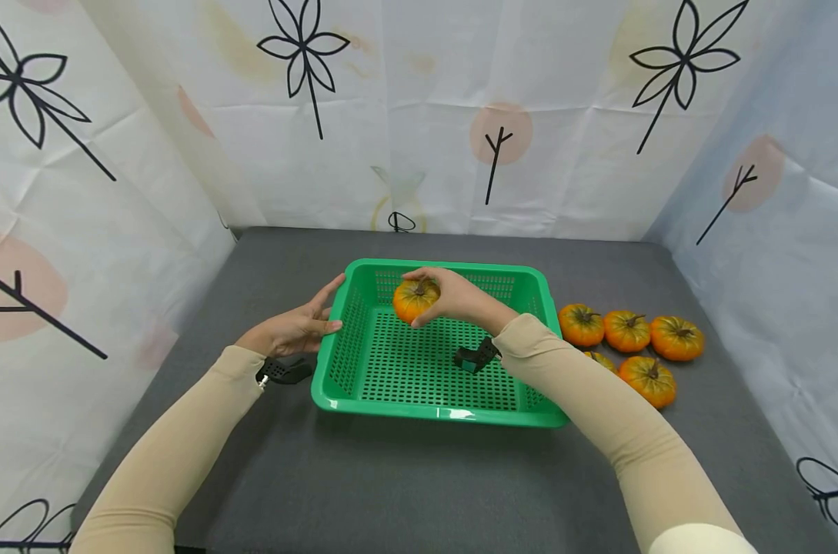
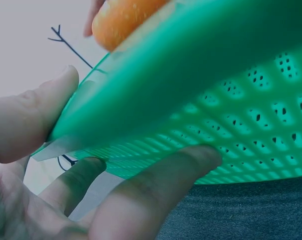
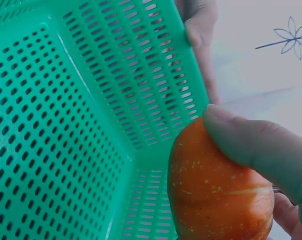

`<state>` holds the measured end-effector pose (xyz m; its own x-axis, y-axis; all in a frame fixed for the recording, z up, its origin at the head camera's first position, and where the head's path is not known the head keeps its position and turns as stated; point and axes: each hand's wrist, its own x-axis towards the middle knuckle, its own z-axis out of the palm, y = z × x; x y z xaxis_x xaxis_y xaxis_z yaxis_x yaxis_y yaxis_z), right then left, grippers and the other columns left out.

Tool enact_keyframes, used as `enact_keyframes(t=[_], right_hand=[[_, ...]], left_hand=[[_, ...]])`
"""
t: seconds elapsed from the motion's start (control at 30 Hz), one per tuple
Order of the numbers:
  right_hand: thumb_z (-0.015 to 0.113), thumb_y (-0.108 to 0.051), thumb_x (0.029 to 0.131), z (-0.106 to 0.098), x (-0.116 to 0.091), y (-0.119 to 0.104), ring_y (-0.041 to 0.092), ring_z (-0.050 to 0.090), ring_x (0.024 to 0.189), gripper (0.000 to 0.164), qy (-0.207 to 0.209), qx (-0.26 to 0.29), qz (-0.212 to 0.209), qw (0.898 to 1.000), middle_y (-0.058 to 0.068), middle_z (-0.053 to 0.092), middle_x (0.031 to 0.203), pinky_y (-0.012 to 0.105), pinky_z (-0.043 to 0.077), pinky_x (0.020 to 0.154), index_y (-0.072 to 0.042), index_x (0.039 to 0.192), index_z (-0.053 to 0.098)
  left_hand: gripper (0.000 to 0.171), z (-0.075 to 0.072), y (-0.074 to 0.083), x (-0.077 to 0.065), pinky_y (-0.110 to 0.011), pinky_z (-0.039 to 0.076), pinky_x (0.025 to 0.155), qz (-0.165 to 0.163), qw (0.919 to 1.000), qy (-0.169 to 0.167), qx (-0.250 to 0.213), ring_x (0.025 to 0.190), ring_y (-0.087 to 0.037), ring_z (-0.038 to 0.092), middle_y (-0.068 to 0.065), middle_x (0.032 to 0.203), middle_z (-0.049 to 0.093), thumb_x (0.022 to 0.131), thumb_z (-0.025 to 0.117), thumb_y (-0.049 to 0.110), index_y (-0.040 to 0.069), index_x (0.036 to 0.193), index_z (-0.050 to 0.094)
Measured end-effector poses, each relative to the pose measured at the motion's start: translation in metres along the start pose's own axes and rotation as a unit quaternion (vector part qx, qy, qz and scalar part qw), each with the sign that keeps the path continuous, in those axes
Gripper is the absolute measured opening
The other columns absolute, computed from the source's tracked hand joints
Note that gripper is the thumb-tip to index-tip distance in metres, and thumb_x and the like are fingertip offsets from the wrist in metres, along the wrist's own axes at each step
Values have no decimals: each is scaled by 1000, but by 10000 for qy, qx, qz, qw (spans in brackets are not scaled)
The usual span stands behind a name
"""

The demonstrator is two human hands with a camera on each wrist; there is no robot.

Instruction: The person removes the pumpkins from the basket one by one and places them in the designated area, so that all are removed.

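A small orange pumpkin [image 1: 413, 300] with green streaks is held in my right hand [image 1: 453, 296], over the left back part of a green plastic basket [image 1: 439, 412]. In the right wrist view my thumb [image 3: 256, 145] presses on one side of the pumpkin [image 3: 216, 190]; the other fingers are mostly hidden. My left hand [image 1: 297, 327] holds the basket by its left end. There, in the left wrist view, the thumb [image 2: 45, 105] lies at the rim and the fingers [image 2: 161, 185] touch the perforated outer wall [image 2: 231, 120].
Several more pumpkins [image 1: 676, 338] sit on the grey table [image 1: 391, 485] right of the basket, one partly hidden by my right sleeve [image 1: 585, 392]. Patterned white cloth [image 1: 432, 85] stands behind and on both sides. A black wrist device [image 1: 477, 358] overhangs the basket.
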<state>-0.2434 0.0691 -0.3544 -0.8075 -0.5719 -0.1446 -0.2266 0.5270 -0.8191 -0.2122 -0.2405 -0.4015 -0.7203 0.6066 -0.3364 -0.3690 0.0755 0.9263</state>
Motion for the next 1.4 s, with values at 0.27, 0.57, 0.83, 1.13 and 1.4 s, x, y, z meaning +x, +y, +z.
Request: enact_keyframes(t=[0.27,0.57,0.83,1.13,1.4], right_hand=[[88,-11,70,-28,-25,-4,28,51,116,80,375,308,-40,9988,5,46,139,41,53,91,-21,140,51],[86,-10,72,-62,-60,-6,32,51,116,82,936,478,93,9944,9,42,144,43,52,91,-20,143,47],[85,-16,76,-82,-93,7,32,52,112,82,1545,182,258,9875,10,40,146,40,53,85,-22,146,43],[82,-32,78,-90,-132,32,35,48,114,85,2234,39,541,9732,9,27,156,39,46,81,-29,150,37],[82,-34,78,-89,-165,52,40,24,140,84,2901,398,771,9530,11,29,152,60,29,108,-34,149,36]], left_hand=[[95,1,0,-1,-56,50,94,16,10000,-21,63,122,-34,55,-17,161,7,99,54,6,53,149,-13],[95,0,0,0,-57,50,94,8,10000,-26,62,121,-34,56,-18,161,7,99,53,6,52,149,-13],[95,0,1,0,-57,51,93,22,10000,-39,18,121,-35,57,-18,161,8,99,54,6,53,149,-12],[96,0,1,-1,-57,51,93,109,9999,-80,15,121,-35,56,-20,161,5,98,55,6,51,149,-14],[95,-1,-1,-2,-54,52,93,63,10000,-31,-46,119,-32,59,-18,160,10,98,55,5,53,149,-11]])
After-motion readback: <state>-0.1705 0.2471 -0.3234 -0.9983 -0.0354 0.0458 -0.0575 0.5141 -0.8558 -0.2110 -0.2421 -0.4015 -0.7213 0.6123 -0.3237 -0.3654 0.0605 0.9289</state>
